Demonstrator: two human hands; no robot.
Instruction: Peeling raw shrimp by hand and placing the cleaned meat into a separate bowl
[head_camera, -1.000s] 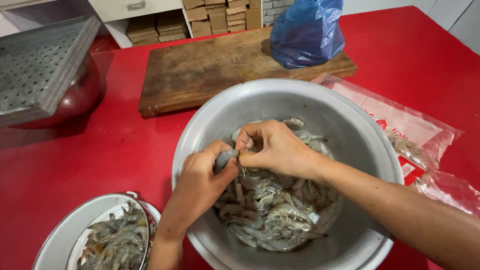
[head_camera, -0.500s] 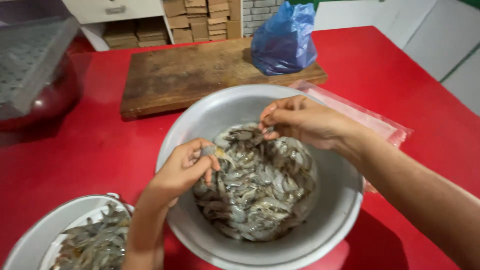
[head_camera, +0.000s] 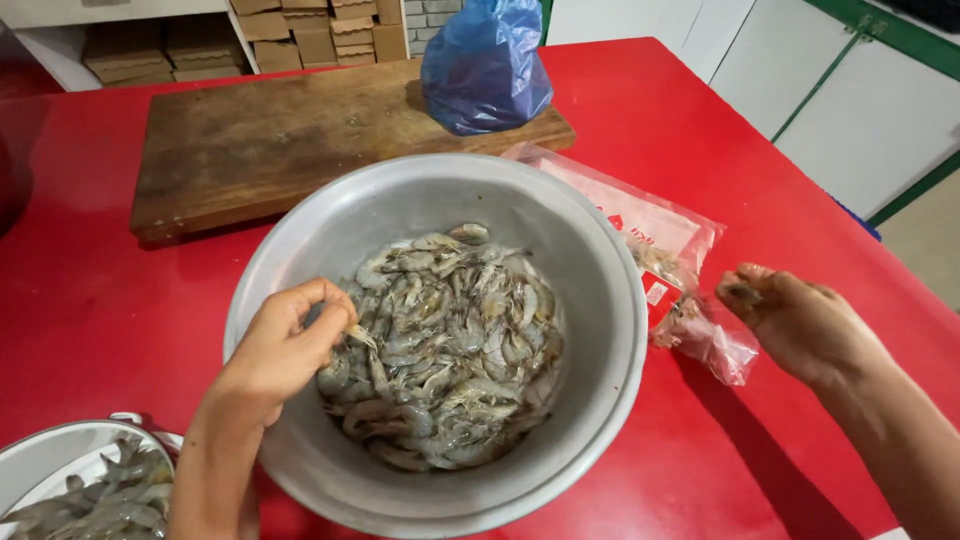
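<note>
We see a large round metal bowl (head_camera: 590, 270) standing on a red table (head_camera: 90, 310), with a heap of raw grey shrimp (head_camera: 440, 345) lying in its bottom. Our left hand (head_camera: 285, 350) reaches over the near left rim into the bowl, fingers curled, and pinches one shrimp (head_camera: 358, 336) between thumb and fingertips at the left edge of the heap.

Our right hand (head_camera: 795, 320) is outside the bowl, to its right, low over the table. Its fingers are closed around a small greyish scrap (head_camera: 742, 293), held at the fingertips; we cannot tell exactly what the scrap is. Just beside this hand, between it and the bowl, lies a clear plastic bag (head_camera: 640, 225) with red print, flat on the table, with a little pile of shrimp waste (head_camera: 690, 318) gathered in its lower end. The hand is near the bag's lower corner but not touching it.

Behind the bowl a worn wooden cutting board (head_camera: 270, 140) lies on the table, and a knotted blue plastic bag (head_camera: 485, 65) stands on the board's right end. At the lower left corner a white bowl (head_camera: 40, 455) holds more shrimp. Beyond the table's far edge, cardboard boxes (head_camera: 310, 30) are stacked on a shelf.
</note>
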